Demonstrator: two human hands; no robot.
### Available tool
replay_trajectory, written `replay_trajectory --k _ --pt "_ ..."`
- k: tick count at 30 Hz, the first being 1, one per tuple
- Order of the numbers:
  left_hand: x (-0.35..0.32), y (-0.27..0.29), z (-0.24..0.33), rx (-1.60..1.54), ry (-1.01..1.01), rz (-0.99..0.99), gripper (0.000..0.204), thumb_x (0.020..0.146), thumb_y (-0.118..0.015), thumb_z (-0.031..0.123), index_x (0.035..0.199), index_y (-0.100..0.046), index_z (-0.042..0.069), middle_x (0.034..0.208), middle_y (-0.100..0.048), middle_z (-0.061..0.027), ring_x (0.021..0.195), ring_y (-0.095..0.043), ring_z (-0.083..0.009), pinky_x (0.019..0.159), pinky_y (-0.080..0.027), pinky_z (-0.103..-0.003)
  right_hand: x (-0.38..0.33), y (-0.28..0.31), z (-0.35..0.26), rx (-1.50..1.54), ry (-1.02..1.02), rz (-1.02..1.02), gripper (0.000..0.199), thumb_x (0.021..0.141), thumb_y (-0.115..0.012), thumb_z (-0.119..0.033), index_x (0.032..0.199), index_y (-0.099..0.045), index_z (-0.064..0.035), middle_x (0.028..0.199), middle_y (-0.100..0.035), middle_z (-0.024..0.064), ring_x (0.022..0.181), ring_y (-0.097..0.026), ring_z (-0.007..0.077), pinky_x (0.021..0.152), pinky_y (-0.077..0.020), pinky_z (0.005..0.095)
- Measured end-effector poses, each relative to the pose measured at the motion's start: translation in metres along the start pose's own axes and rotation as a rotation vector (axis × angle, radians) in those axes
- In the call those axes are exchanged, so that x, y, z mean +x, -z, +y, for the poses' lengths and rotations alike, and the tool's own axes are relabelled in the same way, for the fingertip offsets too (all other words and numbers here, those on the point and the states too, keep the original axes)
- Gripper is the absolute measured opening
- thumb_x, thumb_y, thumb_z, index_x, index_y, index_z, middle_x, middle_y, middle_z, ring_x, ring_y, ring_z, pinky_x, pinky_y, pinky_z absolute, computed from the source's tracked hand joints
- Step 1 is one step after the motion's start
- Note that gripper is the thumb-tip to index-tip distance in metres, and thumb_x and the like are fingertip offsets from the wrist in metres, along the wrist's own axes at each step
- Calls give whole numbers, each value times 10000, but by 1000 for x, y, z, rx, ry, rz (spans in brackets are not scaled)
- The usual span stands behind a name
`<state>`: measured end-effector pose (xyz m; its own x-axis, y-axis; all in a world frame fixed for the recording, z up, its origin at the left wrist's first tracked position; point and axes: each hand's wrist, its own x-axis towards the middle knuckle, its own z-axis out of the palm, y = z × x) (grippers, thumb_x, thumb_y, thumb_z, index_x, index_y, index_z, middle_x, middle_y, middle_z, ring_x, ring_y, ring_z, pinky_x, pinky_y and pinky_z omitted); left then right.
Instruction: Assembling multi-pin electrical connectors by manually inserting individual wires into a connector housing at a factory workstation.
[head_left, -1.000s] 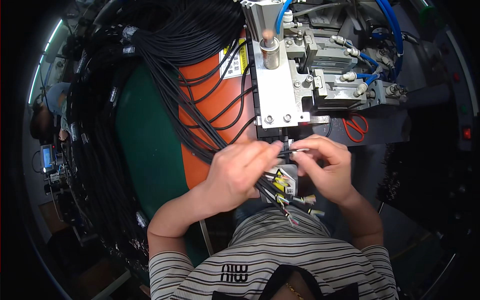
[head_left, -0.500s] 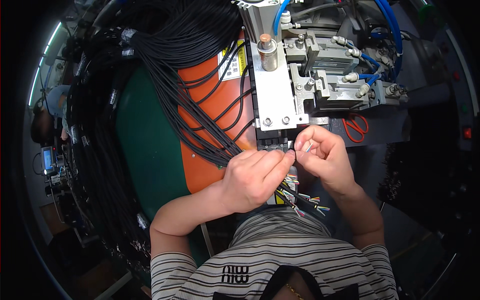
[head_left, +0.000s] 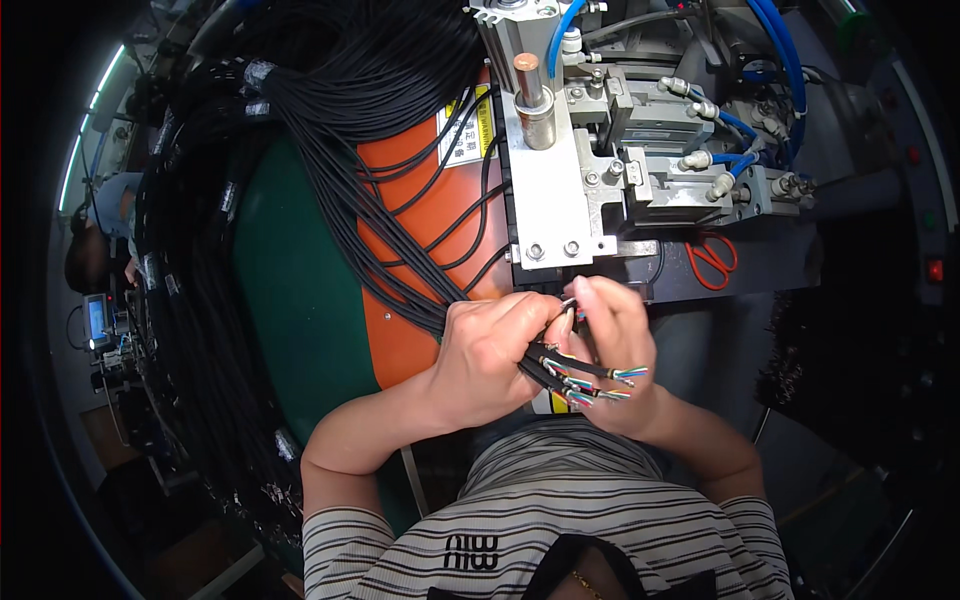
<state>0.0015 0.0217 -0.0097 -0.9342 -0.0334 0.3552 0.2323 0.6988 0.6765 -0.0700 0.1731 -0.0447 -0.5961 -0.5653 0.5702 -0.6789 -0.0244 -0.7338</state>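
My left hand (head_left: 485, 355) is closed around a bundle of black cables (head_left: 430, 285), its thumb and forefinger pinching one cable near its end. Below its fingers, several cut cable ends (head_left: 600, 375) stick out to the right, with thin coloured wires fanned out. Close against it, my right hand (head_left: 620, 350) has its fingers curled around the wires (head_left: 580, 315) of the pinched cable; the fingers partly hide the grip. Both hands are just in front of the machine's white metal plate (head_left: 553, 200).
Metal pneumatic cylinders (head_left: 670, 185) with blue hoses (head_left: 790, 70) stand at the back right. Red-handled scissors (head_left: 711, 262) lie beside them. An orange surface (head_left: 400, 350) and a green one (head_left: 290, 270) lie left. More black cables (head_left: 370, 60) pile up behind. Another person (head_left: 115, 205) is at far left.
My right hand has moved left and turned, its fingers now meeting the left hand's fingertips. The cable ends have swung slightly up and left. The metal post on the plate appears shifted slightly.
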Motion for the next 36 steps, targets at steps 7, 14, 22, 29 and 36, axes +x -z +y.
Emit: replay_trajectory --k 7,14,22,29,36 --pt "-3 0 -1 244 -158 3 321 689 -767 133 941 -614 6 661 -545 -59 486 -529 -201 451 -381 -302 7 20 10 558 -436 -89 227 932 -579 -42 1131 -651 41 1028 -626 154 846 -628 192 750 -507 302" --pt "0 3 -5 74 -66 -50 222 770 -740 80 930 -614 -6 661 -572 -80 526 -578 -212 482 -434 -304 16 33 19 1193 -840 -172 194 946 -585 -15 1103 -660 72 977 -645 101 791 -617 117 715 -504 239" --pt "6 5 -8 -206 39 -109 130 810 -714 35 887 -615 0 701 -630 -94 575 -627 -218 515 -477 -304 17 32 26 1076 -810 -237 169 940 -581 -14 1045 -666 87 969 -653 147 665 -625 129 543 -469 204" --pt "7 10 -8 -179 32 -233 149 778 -725 43 884 -626 12 681 -607 -80 567 -610 -221 521 -473 -317 19 33 23 791 -611 -237 95 875 -616 47 949 -674 61 900 -654 121 549 -591 93 476 -440 198" --pt "-5 2 5 403 -96 -116 373 716 -734 105 1055 -647 -22 750 -553 -67 576 -566 -228 557 -475 -341 31 32 11 -184 -126 -317 82 762 -699 -6 786 -621 2 770 -610 86 516 -593 178 470 -442 282"
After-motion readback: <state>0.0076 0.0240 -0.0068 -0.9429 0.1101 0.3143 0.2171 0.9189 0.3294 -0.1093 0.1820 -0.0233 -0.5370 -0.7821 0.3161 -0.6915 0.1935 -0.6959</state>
